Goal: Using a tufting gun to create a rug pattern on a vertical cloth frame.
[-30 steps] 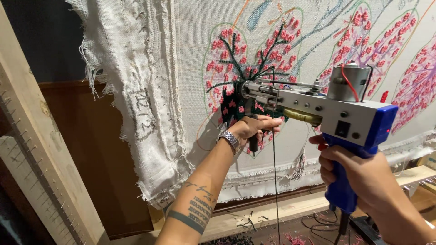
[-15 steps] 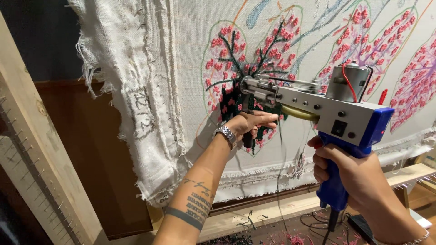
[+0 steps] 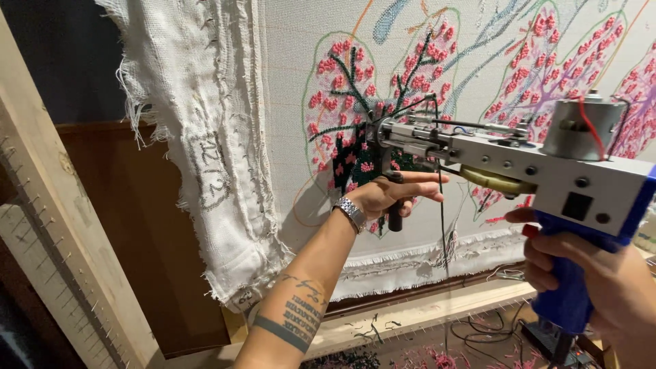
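The grey metal tufting gun with a blue plastic pistol grip (image 3: 519, 171) is held level, its needle end against the white stretched backing cloth (image 3: 287, 102), at a patch of dark green and pink tufting. The right hand (image 3: 588, 273) is closed around the blue grip, index finger at the red trigger. The left hand (image 3: 389, 195) wraps its lower fingers around the black front handle (image 3: 395, 212) beneath the gun's nose, while the upper fingers extend straight. A silver metal wristwatch (image 3: 352, 213) sits on the left wrist. A thin dark yarn strand (image 3: 441, 219) hangs down from the gun. The cloth's frayed edge folds over a pale wooden frame (image 3: 61, 225). Yarn scraps lie on the lower wooden rail (image 3: 410, 318).
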